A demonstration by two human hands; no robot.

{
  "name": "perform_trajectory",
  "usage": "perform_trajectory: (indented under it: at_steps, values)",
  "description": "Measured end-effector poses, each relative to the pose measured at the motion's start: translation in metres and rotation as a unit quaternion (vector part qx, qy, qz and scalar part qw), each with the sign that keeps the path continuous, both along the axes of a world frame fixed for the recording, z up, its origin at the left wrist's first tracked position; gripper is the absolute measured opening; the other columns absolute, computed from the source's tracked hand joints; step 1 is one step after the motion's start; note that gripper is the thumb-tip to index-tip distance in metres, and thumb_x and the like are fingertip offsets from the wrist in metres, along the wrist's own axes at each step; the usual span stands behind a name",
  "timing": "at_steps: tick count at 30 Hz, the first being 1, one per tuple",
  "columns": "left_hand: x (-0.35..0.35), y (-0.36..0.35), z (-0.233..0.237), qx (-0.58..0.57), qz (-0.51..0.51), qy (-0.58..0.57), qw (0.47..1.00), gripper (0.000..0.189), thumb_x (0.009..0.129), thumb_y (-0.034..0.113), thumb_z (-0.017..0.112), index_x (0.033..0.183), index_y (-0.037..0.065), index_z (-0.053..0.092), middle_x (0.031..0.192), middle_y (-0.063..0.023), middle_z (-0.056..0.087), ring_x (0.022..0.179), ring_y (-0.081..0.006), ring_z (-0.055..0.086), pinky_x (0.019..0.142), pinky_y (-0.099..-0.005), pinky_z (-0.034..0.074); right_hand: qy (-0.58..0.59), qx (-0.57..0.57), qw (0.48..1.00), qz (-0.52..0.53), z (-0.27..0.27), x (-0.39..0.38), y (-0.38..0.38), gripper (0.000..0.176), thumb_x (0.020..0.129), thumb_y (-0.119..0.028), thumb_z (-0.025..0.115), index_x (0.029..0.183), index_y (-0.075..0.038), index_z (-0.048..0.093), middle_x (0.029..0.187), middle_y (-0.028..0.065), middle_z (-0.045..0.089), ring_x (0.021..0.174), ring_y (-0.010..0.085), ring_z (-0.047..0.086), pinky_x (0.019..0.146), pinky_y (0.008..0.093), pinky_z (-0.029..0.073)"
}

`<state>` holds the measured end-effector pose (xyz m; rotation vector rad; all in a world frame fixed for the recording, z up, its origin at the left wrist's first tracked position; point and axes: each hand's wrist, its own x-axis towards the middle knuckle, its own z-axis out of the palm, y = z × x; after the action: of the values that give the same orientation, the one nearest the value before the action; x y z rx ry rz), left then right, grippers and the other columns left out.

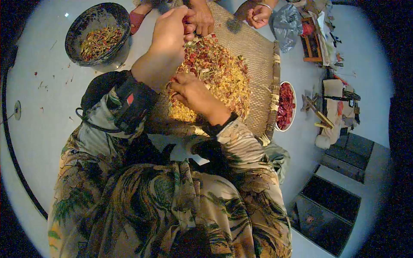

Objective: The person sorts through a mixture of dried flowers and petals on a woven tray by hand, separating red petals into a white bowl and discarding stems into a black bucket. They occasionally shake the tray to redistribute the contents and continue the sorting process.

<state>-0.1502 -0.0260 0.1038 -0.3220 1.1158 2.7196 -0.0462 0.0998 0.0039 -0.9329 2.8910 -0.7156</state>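
A woven tray (254,41) bears a pile of yellow seeds and red dried pieces (223,73). Over its far left edge my left hand (170,26) is closed, fingers curled, beside a co-worker's hand (202,19); what my fingers hold is too small to name. My right hand (191,92) rests low at the pile's left side with fingers bent together, touching the pieces; anything pinched there is hidden.
A black bucket (120,19) with stems and red bits stands at upper left. Right of the tray is a white bowl (294,107) of red dried peppers. Another co-worker's hand (259,16) and a clear plastic bag (286,26) are at the top.
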Motion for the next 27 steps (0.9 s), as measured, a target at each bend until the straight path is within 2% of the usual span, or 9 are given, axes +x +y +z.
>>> perform_trajectory:
  at_steps: [1,4,9,11,14,16,22,25,27]
  values:
    - [0.001,0.001,0.000,0.003,0.002,-0.001,1.000,0.015,0.083,0.015,0.049,0.077,0.002,0.053,0.060,0.0001,0.045,0.048,-0.0072,0.040,0.040,-0.0215,0.030,-0.016,0.003,1.000,0.023,-0.007,0.002,-0.001,0.023,0.068,-0.009,0.065,0.091,-0.003,0.060,0.098,0.0134,0.059,0.098,0.0326,0.052,0.084,0.0407,0.043]
    - [0.000,-0.001,-0.001,0.011,-0.005,0.001,1.000,0.015,0.083,0.015,0.049,0.078,0.002,0.053,0.061,-0.0002,0.046,0.049,-0.0072,0.040,0.040,-0.0214,0.031,0.019,0.112,0.991,-0.076,-0.008,-0.024,0.027,0.020,0.067,-0.008,0.064,0.087,-0.003,0.059,0.095,0.0127,0.058,0.095,0.0329,0.052,0.081,0.0397,0.043]
    - [-0.002,-0.001,-0.008,0.021,-0.022,0.015,0.999,0.014,0.083,0.017,0.051,0.083,0.003,0.053,0.069,-0.0022,0.050,0.053,-0.0091,0.043,0.042,-0.0226,0.033,0.023,0.052,0.978,-0.203,0.014,-0.019,0.053,0.020,0.074,-0.009,0.062,0.094,-0.006,0.061,0.099,0.0128,0.059,0.093,0.0322,0.053,0.084,0.0383,0.042]
    - [-0.006,-0.003,-0.015,0.015,-0.052,0.032,0.998,0.014,0.084,0.019,0.053,0.090,0.006,0.053,0.078,-0.0037,0.054,0.057,-0.0124,0.046,0.046,-0.0247,0.036,0.007,0.029,0.987,-0.159,0.009,-0.010,0.045,0.021,0.074,-0.009,0.062,0.095,-0.005,0.061,0.104,0.0139,0.058,0.097,0.0329,0.052,0.086,0.0391,0.041]
    - [-0.002,0.001,-0.009,0.032,-0.038,0.023,0.999,0.015,0.083,0.017,0.050,0.080,0.002,0.052,0.067,-0.0019,0.047,0.051,-0.0081,0.041,0.042,-0.0218,0.031,-0.032,0.023,0.997,-0.068,0.001,0.006,0.013,0.026,0.073,-0.008,0.060,0.098,-0.005,0.059,0.112,0.0177,0.053,0.104,0.0356,0.049,0.091,0.0406,0.038]
    - [-0.002,0.003,-0.009,0.021,-0.030,0.022,0.999,0.015,0.083,0.017,0.049,0.080,0.003,0.051,0.067,-0.0018,0.047,0.051,-0.0081,0.040,0.042,-0.0215,0.031,-0.013,0.016,1.000,-0.001,-0.010,0.006,0.000,0.026,0.072,-0.007,0.060,0.098,-0.005,0.059,0.111,0.0179,0.053,0.104,0.0354,0.049,0.091,0.0409,0.039]
    - [-0.003,0.000,-0.007,0.024,-0.017,0.031,0.999,0.015,0.085,0.017,0.048,0.081,0.003,0.050,0.067,-0.0019,0.046,0.052,-0.0079,0.040,0.042,-0.0211,0.030,0.007,0.085,0.980,-0.180,0.016,-0.014,0.043,0.023,0.073,-0.010,0.061,0.095,-0.004,0.060,0.097,0.0178,0.059,0.092,0.0338,0.055,0.078,0.0401,0.045]
    - [-0.005,0.001,-0.009,0.026,-0.022,0.020,0.999,0.016,0.086,0.018,0.048,0.082,0.002,0.050,0.067,-0.0021,0.047,0.052,-0.0080,0.040,0.042,-0.0211,0.031,-0.028,0.076,0.960,-0.268,0.023,-0.018,0.054,0.022,0.076,-0.014,0.059,0.095,-0.004,0.060,0.089,0.0165,0.061,0.084,0.0342,0.057,0.073,0.0405,0.046]
    - [-0.005,0.001,-0.010,0.027,-0.024,0.012,0.999,0.017,0.087,0.018,0.048,0.082,0.002,0.051,0.067,-0.0022,0.047,0.052,-0.0080,0.041,0.042,-0.0211,0.031,-0.047,0.130,0.945,-0.295,0.018,-0.028,0.052,0.020,0.078,-0.017,0.058,0.094,-0.005,0.060,0.088,0.0164,0.061,0.083,0.0342,0.057,0.071,0.0411,0.046]
